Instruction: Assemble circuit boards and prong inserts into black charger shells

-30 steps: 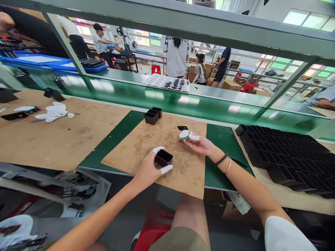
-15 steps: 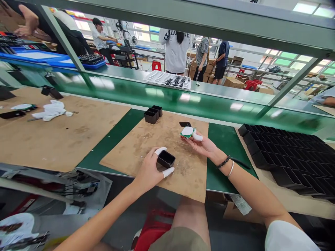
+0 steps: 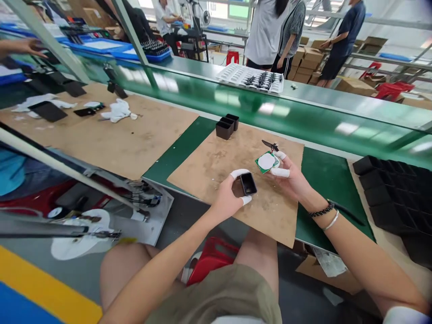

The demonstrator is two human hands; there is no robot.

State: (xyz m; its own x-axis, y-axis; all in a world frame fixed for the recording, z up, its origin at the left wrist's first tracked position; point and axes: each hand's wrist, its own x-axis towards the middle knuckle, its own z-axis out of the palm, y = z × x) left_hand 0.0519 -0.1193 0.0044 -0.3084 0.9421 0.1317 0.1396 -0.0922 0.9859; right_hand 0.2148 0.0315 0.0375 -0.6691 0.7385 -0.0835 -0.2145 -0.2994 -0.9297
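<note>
My left hand (image 3: pixel 232 193), with white finger cots on thumb and finger, grips a small black open-topped box (image 3: pixel 249 183). The box is tilted so that its opening faces right and toward me. To its upper right, my right hand (image 3: pixel 290 174) pinches a green circuit board (image 3: pixel 266 162) with a round white pad on its face. Finger cots cover that thumb and finger too. Just beyond the board lies or hangs a flat black piece (image 3: pixel 270 145); whether it is joined to the board I cannot tell. Box and board are apart.
Several black boxes (image 3: pixel 227 127) stand at the back of the brown cardboard sheet (image 3: pixel 199 162). Rows of black boxes (image 3: pixel 394 193) fill the right side. A white cloth (image 3: pixel 119 110) lies on the left sheet. Behind runs a green conveyor (image 3: pixel 189 96) with a white tray (image 3: pixel 232 74).
The black box has been tipped from nearly upright toward the right. The board has turned its white face more toward me, and the hands are closer together. The camera view has shifted left and down.
</note>
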